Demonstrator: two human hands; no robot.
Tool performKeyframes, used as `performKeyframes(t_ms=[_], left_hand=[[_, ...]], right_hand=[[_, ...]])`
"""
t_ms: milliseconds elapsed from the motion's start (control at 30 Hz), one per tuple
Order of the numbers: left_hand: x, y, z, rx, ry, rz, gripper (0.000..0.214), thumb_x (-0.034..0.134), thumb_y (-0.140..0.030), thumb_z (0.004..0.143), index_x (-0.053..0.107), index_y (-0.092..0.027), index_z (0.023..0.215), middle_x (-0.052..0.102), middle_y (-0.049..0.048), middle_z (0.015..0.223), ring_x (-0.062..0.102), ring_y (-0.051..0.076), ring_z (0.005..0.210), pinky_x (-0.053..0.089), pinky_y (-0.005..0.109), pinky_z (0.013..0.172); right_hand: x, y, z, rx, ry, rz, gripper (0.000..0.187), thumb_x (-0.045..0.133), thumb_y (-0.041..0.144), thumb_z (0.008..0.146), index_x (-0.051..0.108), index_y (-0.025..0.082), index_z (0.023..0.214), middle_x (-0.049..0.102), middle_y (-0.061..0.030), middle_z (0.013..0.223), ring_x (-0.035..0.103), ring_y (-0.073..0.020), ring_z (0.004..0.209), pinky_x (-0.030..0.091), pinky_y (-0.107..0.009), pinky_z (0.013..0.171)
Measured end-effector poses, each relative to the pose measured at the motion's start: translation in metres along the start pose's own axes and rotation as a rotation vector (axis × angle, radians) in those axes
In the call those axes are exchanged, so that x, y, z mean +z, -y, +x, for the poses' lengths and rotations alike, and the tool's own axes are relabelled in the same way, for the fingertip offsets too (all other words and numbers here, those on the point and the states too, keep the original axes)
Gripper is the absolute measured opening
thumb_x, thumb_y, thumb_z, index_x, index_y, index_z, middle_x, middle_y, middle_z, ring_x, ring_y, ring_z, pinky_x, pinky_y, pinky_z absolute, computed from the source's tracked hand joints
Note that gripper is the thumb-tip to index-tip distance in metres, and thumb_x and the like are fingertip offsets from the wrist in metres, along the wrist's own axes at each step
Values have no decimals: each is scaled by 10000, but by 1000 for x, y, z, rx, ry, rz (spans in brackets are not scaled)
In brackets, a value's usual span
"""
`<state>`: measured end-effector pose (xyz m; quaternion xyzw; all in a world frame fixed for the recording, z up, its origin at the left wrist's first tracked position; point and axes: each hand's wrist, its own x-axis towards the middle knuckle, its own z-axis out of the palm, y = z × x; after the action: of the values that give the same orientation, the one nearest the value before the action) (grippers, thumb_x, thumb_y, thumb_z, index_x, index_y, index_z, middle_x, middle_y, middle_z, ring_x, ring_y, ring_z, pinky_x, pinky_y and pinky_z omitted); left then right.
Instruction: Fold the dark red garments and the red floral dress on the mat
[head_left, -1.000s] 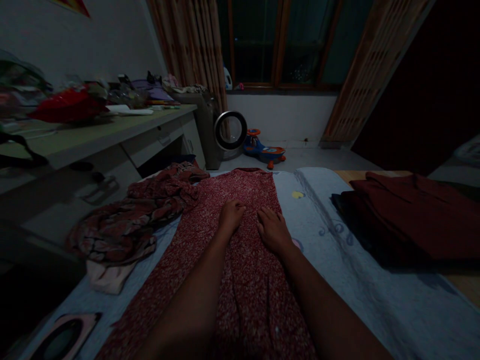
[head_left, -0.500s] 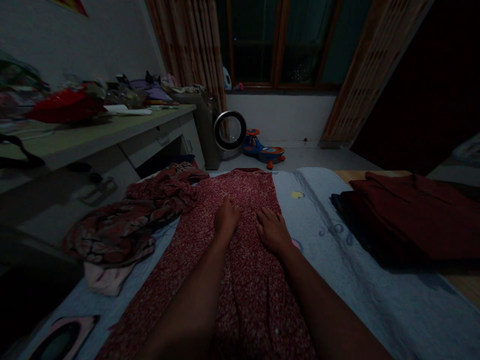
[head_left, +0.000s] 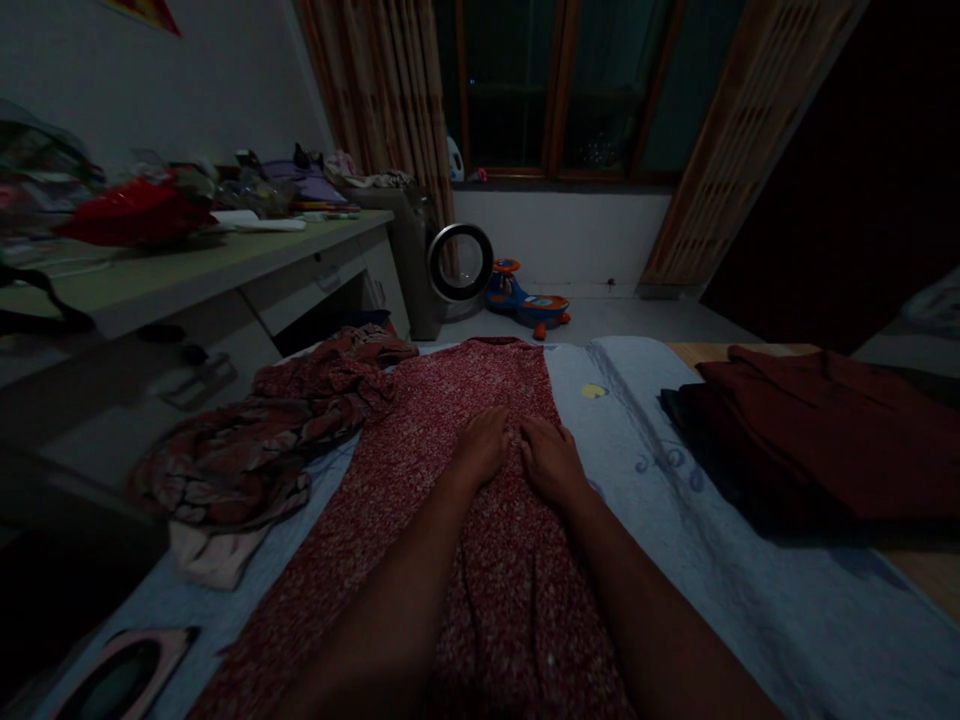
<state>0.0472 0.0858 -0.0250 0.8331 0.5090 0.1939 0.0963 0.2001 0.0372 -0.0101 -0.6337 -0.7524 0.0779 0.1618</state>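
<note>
A long red garment with white flecks, dress-like [head_left: 420, 420], lies spread lengthwise on the bed in front of me. My left hand [head_left: 484, 445] rests on its middle, fingers together and slightly bent against the cloth, pointing inward. Close to its right, my right hand [head_left: 553, 458] lies on the same garment with its fingers apart and slightly curved. A small gap separates the two hands. No fold of fabric shows between the fingers of either hand. Two long creases run from below the hands toward me.
Crumpled patterned clothing [head_left: 247, 440] lies left of the garment, near a pink-framed oval object [head_left: 120, 680]. Folded dark red clothes [head_left: 832, 430] are stacked at the right on the blue bedsheet [head_left: 637, 560]. Beyond are a cluttered desk [head_left: 315, 240], an open washing-machine door [head_left: 460, 262] and a ride-on toy [head_left: 525, 300].
My left hand has shifted right and a little nearer, toward my right hand, and has turned inward. My right hand has barely moved. The garment keeps its shape.
</note>
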Motion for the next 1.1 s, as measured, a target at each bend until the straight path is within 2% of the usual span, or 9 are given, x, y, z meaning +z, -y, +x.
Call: performKeyframes(t_ms=[167, 333, 467, 600, 700, 933, 1033, 1100], left_hand=[[-3, -4, -2, -15, 80, 92, 553, 432, -372, 985, 402, -103, 1467, 406, 147, 1551, 339, 261, 1453, 242, 407, 1210], [-4, -7, -3, -21, 133, 121, 597, 394, -431, 992, 341, -142, 1511, 323, 118, 1600, 262, 268, 1489, 205, 447, 1220], [-3, -8, -3, -24, 122, 143, 593, 397, -421, 983, 335, -169, 1517, 301, 108, 1611, 233, 274, 1499, 191, 481, 1218], [-4, -9, -3, -42, 138, 166, 625, 392, -420, 979, 314, -132, 1527, 280, 135, 1615, 222, 292, 1500, 187, 472, 1219], [-5, -10, -3, -58, 162, 165, 667, 391, -446, 976, 285, -100, 1536, 264, 151, 1618, 205, 293, 1505, 171, 461, 1225], [-1, -12, -4, -144, 166, 199, 736, 384, -529, 961, 276, -91, 1542, 221, 197, 1621, 172, 344, 1506, 174, 503, 1209], [1, -12, -4, -157, 150, 217, 744, 380, -548, 956, 286, -97, 1540, 236, 204, 1616, 182, 353, 1502, 167, 511, 1207], [2, -12, -4, -160, 141, 224, 741, 376, -552, 955, 297, -103, 1539, 244, 198, 1614, 193, 355, 1499, 164, 510, 1208]], right_hand=[[-7, -12, -1, 85, -1, -57, 394, 404, 236, 972, 529, 187, 1342, 452, -118, 1518, 390, -241, 1395, 227, -507, 1137], [-17, -19, 8, 129, -13, -58, 311, 444, 220, 942, 605, 196, 1207, 582, -117, 1381, 434, -258, 1343, 266, -475, 1110], [-17, -13, 34, -7, -34, 17, 408, 359, 188, 975, 527, 198, 1346, 509, -111, 1471, 408, -218, 1375, 264, -426, 1122], [-7, -11, 58, -110, 34, 40, 496, 327, 177, 977, 431, 173, 1461, 437, -101, 1535, 363, -189, 1417, 241, -400, 1154], [1, -16, 64, -56, 75, -8, 514, 355, 221, 975, 411, 185, 1485, 380, -85, 1573, 324, -202, 1444, 208, -433, 1176], [4, -28, 65, 118, 139, -109, 599, 332, 463, 1001, 288, 227, 1549, 217, -70, 1638, 167, -255, 1506, 131, -617, 1163], [3, -30, 67, 148, 112, -108, 615, 334, 500, 996, 317, 208, 1537, 234, -82, 1632, 151, -273, 1508, 118, -630, 1161], [3, -29, 68, 142, 53, -103, 585, 351, 451, 997, 346, 191, 1522, 254, -87, 1625, 161, -279, 1505, 111, -623, 1166]])
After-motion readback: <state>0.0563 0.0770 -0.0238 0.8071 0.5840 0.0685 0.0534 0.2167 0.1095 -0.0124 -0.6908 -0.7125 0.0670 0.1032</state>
